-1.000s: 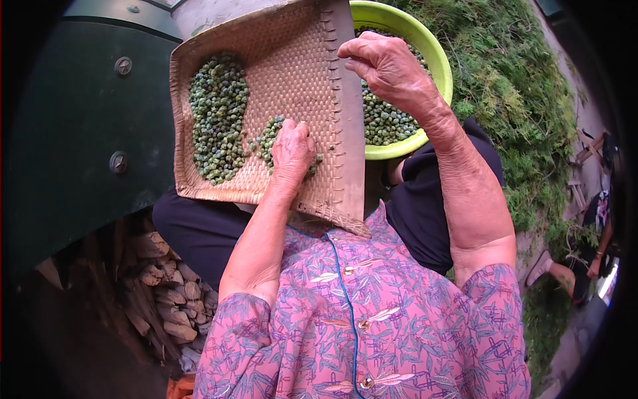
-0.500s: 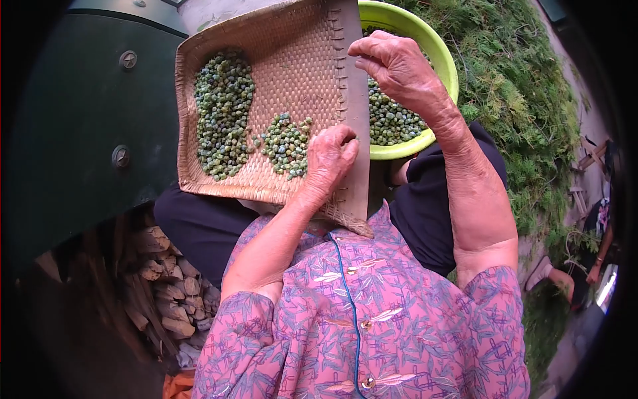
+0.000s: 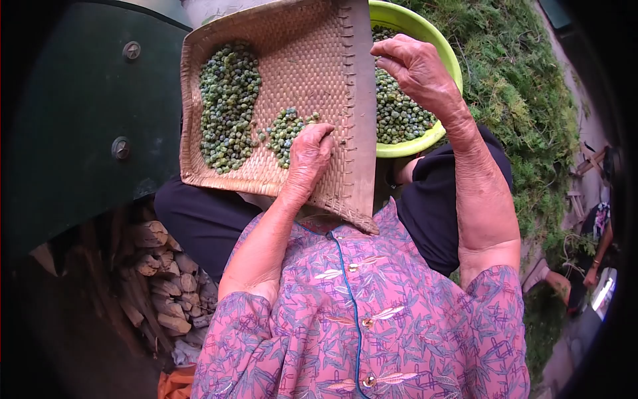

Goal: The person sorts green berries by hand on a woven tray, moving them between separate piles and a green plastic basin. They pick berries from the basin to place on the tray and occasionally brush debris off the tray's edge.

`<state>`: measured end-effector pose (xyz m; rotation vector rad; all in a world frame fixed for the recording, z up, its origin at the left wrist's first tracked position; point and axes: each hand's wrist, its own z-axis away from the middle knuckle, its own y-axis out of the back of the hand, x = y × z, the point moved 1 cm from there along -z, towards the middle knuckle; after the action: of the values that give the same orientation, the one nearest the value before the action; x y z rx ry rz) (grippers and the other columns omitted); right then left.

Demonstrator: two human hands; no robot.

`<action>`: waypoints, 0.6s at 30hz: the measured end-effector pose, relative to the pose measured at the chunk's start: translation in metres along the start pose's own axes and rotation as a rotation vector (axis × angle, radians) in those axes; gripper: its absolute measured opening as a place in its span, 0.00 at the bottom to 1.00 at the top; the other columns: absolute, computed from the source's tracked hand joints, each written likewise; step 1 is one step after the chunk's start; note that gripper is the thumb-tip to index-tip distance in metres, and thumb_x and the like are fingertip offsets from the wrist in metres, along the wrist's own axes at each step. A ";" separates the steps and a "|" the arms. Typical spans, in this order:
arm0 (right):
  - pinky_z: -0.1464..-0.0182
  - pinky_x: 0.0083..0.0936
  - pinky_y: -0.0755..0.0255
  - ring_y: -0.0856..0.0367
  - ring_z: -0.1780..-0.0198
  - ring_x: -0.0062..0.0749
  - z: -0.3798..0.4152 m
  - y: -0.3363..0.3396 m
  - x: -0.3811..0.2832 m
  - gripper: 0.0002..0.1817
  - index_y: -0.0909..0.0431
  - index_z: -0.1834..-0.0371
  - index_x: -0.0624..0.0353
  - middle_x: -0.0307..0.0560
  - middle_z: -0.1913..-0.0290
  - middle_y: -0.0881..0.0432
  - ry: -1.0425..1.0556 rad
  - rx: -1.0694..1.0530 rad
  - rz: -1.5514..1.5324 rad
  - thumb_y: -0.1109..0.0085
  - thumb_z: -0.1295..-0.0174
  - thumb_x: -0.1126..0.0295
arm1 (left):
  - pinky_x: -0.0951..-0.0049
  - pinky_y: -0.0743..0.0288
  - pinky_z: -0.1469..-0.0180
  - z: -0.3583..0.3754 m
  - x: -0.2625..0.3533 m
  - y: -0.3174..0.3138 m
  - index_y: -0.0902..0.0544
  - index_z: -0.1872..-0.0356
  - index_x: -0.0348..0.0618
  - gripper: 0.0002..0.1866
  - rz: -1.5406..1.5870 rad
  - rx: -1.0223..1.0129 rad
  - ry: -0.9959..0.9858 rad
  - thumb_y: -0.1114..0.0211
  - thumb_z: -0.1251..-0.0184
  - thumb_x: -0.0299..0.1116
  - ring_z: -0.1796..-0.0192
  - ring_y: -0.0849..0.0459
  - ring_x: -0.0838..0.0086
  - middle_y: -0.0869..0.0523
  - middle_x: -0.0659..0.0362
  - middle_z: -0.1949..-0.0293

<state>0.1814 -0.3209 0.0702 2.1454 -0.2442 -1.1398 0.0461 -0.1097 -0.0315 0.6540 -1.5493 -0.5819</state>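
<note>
A woven tray (image 3: pixel 299 73) with a flat wooden edge (image 3: pixel 363 100) rests on my lap. A large heap of small round green berries (image 3: pixel 229 106) lies along its left side. A smaller pile of green berries (image 3: pixel 284 133) sits near the middle, with my left hand (image 3: pixel 310 156) at its right side, fingers curled in; what they hold is hidden. Over the lime-green tub (image 3: pixel 452 66), my right hand (image 3: pixel 425 78) is raised with thumb and fingers pinched together. Anything in that pinch is too small to make out. More green berries (image 3: pixel 399 120) lie in the tub.
On the left stands a dark green panel with metal studs (image 3: pixel 121 147). Split firewood (image 3: pixel 169 286) is stacked below it. Cut leafy branches (image 3: pixel 525 106) spread over the ground at right. Part of another person, an arm (image 3: pixel 601 256), shows at the far right edge.
My left hand has moved left from the wooden edge back toward the small pile. My right hand has shifted slightly right over the tub, still pinched. The view has shifted a little.
</note>
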 end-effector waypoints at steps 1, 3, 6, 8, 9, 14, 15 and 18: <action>0.55 0.37 0.26 0.19 0.62 0.47 0.001 0.000 -0.001 0.09 0.18 0.59 0.61 0.53 0.65 0.19 -0.031 -0.019 -0.003 0.41 0.41 0.70 | 0.69 0.23 0.54 0.002 -0.006 0.008 0.17 0.60 0.37 0.09 -0.030 0.038 -0.021 0.38 0.43 0.24 0.58 0.16 0.61 0.16 0.51 0.63; 0.55 0.37 0.26 0.19 0.62 0.47 0.002 -0.003 -0.002 0.09 0.18 0.59 0.61 0.53 0.66 0.20 -0.056 -0.036 0.000 0.40 0.41 0.70 | 0.68 0.23 0.54 0.007 -0.012 0.028 0.17 0.61 0.38 0.09 -0.121 0.076 -0.030 0.38 0.43 0.24 0.58 0.16 0.60 0.16 0.51 0.64; 0.54 0.38 0.26 0.19 0.60 0.48 0.006 -0.013 0.004 0.09 0.18 0.59 0.61 0.53 0.66 0.20 -0.089 -0.085 0.043 0.41 0.41 0.71 | 0.62 0.25 0.54 0.014 -0.028 0.051 0.18 0.62 0.38 0.09 -0.129 0.123 0.020 0.39 0.44 0.24 0.58 0.19 0.56 0.17 0.50 0.64; 0.54 0.38 0.26 0.19 0.60 0.48 0.010 -0.020 0.006 0.09 0.18 0.59 0.61 0.53 0.66 0.20 -0.103 -0.104 0.047 0.42 0.41 0.71 | 0.62 0.25 0.54 0.018 -0.037 0.066 0.17 0.62 0.40 0.08 -0.209 0.155 0.017 0.39 0.43 0.25 0.58 0.19 0.58 0.17 0.52 0.64; 0.53 0.38 0.26 0.19 0.60 0.48 0.011 -0.024 0.006 0.09 0.18 0.59 0.61 0.53 0.66 0.20 -0.121 -0.123 0.047 0.42 0.41 0.71 | 0.62 0.25 0.54 0.019 -0.041 0.072 0.17 0.62 0.40 0.08 -0.204 0.164 0.016 0.39 0.43 0.25 0.58 0.19 0.58 0.17 0.52 0.64; 0.52 0.39 0.27 0.19 0.59 0.49 0.019 -0.043 0.008 0.09 0.18 0.60 0.60 0.55 0.65 0.19 -0.167 -0.192 0.117 0.43 0.42 0.73 | 0.61 0.27 0.54 0.032 -0.054 0.092 0.17 0.62 0.46 0.08 -0.514 0.177 0.035 0.39 0.44 0.29 0.57 0.19 0.61 0.16 0.56 0.62; 0.52 0.39 0.27 0.19 0.59 0.49 0.022 -0.047 0.010 0.09 0.18 0.60 0.60 0.55 0.65 0.19 -0.167 -0.199 0.130 0.43 0.42 0.73 | 0.61 0.27 0.54 0.034 -0.056 0.092 0.17 0.62 0.47 0.09 -0.556 0.162 0.044 0.39 0.44 0.30 0.56 0.19 0.62 0.16 0.56 0.62; 0.51 0.39 0.26 0.19 0.57 0.50 0.027 -0.055 0.007 0.09 0.17 0.61 0.60 0.56 0.64 0.19 -0.232 -0.218 0.141 0.43 0.43 0.74 | 0.60 0.27 0.53 0.033 -0.062 0.091 0.17 0.62 0.46 0.08 -0.422 0.159 0.097 0.40 0.42 0.31 0.57 0.19 0.60 0.16 0.55 0.62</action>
<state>0.1563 -0.2962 0.0194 1.7791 -0.3519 -1.2706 0.0096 -0.0025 -0.0140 1.1299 -1.3820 -0.7323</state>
